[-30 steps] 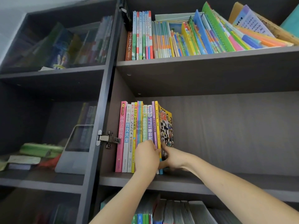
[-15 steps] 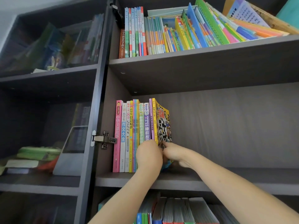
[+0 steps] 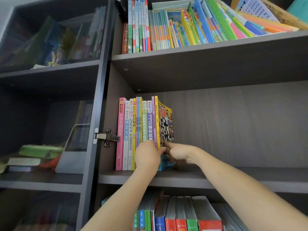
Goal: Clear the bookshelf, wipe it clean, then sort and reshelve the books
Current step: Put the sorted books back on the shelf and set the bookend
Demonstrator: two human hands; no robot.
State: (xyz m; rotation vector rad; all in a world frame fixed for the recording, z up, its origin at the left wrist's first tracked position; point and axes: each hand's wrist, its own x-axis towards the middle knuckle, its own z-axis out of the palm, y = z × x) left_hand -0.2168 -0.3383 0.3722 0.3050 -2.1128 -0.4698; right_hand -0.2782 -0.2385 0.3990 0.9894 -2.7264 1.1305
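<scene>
- Left hand (image 3: 146, 157), right hand (image 3: 179, 152): held together at the yellow book (image 3: 166, 124); left is curled on its spine, right's grip cannot be told.
- Book row (image 3: 133, 130): stood at the left end of the middle shelf (image 3: 233, 179).
- Progress: judged part-way, with much shelf length unfilled.

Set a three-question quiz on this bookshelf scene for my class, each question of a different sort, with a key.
1. True or false: the pink book stands at the left end of the row on the middle shelf.
2. The left hand and right hand are at: A) the top-shelf books; B) the yellow comic book at the row's right end; C) the lower-shelf books.
3. Fill in: the metal hinge sits to the ___ of the pink book.
Key: 1 true; 2 B; 3 left.
</scene>
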